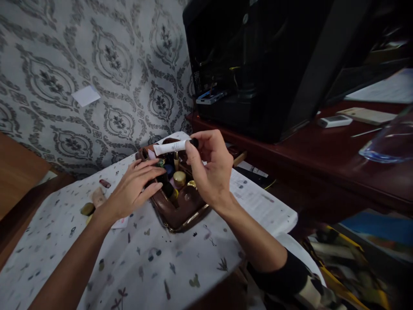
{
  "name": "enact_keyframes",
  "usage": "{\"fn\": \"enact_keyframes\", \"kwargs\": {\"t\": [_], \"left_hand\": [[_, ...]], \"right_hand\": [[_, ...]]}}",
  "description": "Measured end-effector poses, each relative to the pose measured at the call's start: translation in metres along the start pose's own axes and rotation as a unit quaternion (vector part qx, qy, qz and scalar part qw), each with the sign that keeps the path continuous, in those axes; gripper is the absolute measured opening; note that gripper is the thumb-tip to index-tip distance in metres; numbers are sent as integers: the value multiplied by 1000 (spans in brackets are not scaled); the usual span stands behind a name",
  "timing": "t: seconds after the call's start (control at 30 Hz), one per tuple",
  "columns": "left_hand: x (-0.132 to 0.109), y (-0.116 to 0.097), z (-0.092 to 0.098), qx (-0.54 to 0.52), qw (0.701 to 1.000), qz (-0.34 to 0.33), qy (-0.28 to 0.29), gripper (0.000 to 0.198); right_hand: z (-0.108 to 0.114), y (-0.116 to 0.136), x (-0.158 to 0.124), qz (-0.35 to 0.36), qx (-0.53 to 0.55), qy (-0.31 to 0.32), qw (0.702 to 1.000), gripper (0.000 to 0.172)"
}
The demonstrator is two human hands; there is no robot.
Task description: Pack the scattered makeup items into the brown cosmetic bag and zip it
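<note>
A white cosmetic tube with a black cap is pinched by that cap in my right hand, held level above a brown leather bag. The zipped bag stands open, packed with small cosmetics, among them a gold-lidded jar and a dark blue round item. My left hand rests at the bag's left edge, fingers stretched out and reaching over the opening. Nothing shows in its grasp, though the fingertips overlap dark items inside the bag.
The table wears a white printed cloth. Beside my left forearm lie a beige tube, an olive round item and a small reddish item. A dark red desk with a large black glossy case stands behind, right.
</note>
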State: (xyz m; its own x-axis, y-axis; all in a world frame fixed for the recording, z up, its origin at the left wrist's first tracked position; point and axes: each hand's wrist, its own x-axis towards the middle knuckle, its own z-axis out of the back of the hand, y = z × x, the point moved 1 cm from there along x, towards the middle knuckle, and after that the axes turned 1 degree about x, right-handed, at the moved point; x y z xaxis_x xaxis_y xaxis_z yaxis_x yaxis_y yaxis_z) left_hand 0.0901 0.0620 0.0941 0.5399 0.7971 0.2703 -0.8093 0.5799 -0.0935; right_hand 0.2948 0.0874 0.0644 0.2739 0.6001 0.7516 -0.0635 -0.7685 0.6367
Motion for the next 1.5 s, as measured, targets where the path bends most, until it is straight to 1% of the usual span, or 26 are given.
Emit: {"fn": "enact_keyframes", "kwargs": {"t": [0.17,0.23,0.3,0.37,0.5,0.57,0.67,0.9,1.03,1.17,1.33,1.5], "left_hand": [[-9,2,-2,-11,999,23,-24,47],[-11,1,-5,-20,999,27,-41,47],[-13,1,-11,-32,997,33,-67,45],[-15,1,-19,-49,992,39,-108,44],[-18,-3,-35,-92,975,42,-197,46],[-18,-4,-40,-104,968,47,-222,50],[-18,-7,-43,-111,964,55,-233,54],[-18,-9,-47,-133,954,59,-260,51],[-18,-9,-48,-140,951,55,-269,49],[-19,-8,-49,-145,950,52,-271,44],[-19,-7,-49,-143,953,55,-263,44],[-19,-7,-49,-153,950,42,-268,42]], "right_hand": [[8,-14,3,9,-23,-6,1000,7],[11,-17,4,18,-44,4,999,8],[14,-19,6,37,-76,27,996,8],[16,-22,8,59,-111,60,990,9],[18,-28,11,90,-171,133,972,10],[17,-31,12,101,-199,165,961,11],[15,-34,15,115,-241,198,943,13],[8,-37,24,142,-301,250,909,15],[0,-39,31,185,-333,305,873,9],[-7,-42,36,201,-357,359,839,5],[-10,-43,38,218,-382,380,814,6],[-11,-41,37,262,-433,375,777,19]]}}
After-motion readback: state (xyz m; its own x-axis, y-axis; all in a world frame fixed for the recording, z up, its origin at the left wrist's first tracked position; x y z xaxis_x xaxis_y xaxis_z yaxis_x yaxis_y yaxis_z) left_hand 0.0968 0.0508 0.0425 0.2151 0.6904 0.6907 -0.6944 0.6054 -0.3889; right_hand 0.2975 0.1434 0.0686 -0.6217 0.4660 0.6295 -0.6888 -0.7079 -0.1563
